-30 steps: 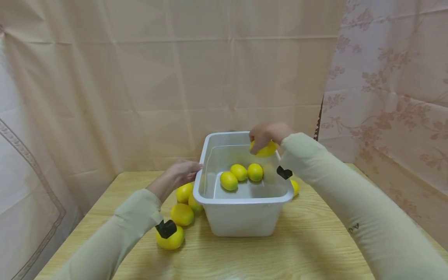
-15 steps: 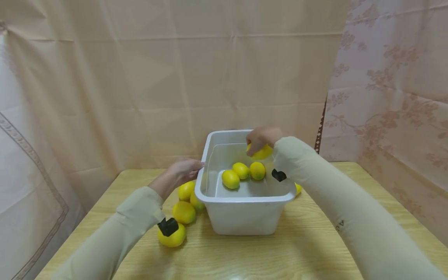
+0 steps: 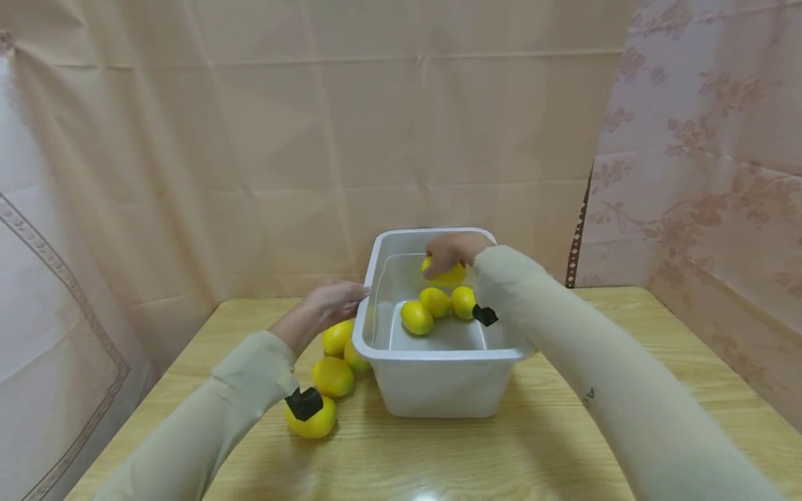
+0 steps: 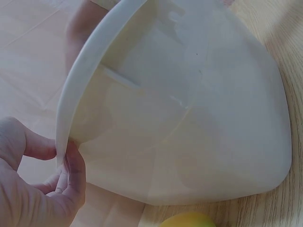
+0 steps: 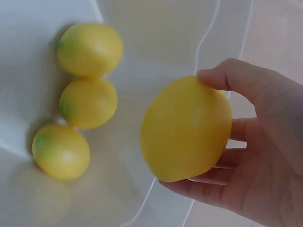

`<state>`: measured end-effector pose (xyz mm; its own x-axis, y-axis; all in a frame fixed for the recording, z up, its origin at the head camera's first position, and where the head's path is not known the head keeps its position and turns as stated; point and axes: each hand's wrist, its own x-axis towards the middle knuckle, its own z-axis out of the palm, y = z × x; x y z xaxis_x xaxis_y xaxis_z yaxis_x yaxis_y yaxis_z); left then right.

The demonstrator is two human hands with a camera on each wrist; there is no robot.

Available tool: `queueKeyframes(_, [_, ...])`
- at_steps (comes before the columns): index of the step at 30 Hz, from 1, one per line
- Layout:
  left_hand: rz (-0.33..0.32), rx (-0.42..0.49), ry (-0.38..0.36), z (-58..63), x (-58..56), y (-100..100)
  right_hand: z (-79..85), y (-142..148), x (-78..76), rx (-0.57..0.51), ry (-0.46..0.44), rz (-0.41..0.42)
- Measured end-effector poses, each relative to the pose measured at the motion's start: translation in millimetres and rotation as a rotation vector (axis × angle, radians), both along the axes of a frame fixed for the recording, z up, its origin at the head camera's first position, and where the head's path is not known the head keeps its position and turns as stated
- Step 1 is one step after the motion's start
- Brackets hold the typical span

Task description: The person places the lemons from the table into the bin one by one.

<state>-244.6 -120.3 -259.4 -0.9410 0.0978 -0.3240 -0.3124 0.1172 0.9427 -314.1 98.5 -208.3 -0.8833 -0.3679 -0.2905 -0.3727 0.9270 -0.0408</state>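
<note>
My right hand (image 3: 455, 250) grips a yellow lemon (image 5: 187, 130) between thumb and fingers, over the far part of a white plastic tub (image 3: 438, 386). Below it, three lemons (image 5: 90, 49) lie on the tub's floor, touching in a row in the right wrist view. My left hand (image 3: 332, 299) pinches the tub's left rim; in the left wrist view its thumb lies on one side of the rim (image 4: 71, 101) and its fingers on the other.
Several lemons (image 3: 333, 376) lie on the wooden table (image 3: 438, 459) to the left of the tub, under my left forearm. A beige curtain (image 3: 282, 139) hangs behind the table, and a floral curtain (image 3: 708, 174) hangs at the right.
My right hand has moved left and slightly down with its lemon, further over the tub. The left hand keeps its hold on the rim. A lemon right of the tub is now hidden.
</note>
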Motion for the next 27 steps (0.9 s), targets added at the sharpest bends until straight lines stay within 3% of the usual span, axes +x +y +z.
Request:
queueKeyframes(9, [-0.012,-0.003,0.012,-1.0,1.0,2.2,3.9,4.3,-5.5,-0.278,0.144,0.015])
queueKeyframes(16, [-0.008,-0.033,0.010,-2.4,1.2,3.1,14.6,29.7,-1.6,-0.362,0.209,0.031])
queueKeyframes(21, [-0.012,-0.040,0.009,-3.0,0.3,2.4,20.0,60.0,1.8,-0.424,0.245,-0.018])
queueKeyframes(27, [-0.030,-0.032,0.017,-1.2,-2.0,0.7,12.0,102.4,3.4,-0.446,0.300,-0.027])
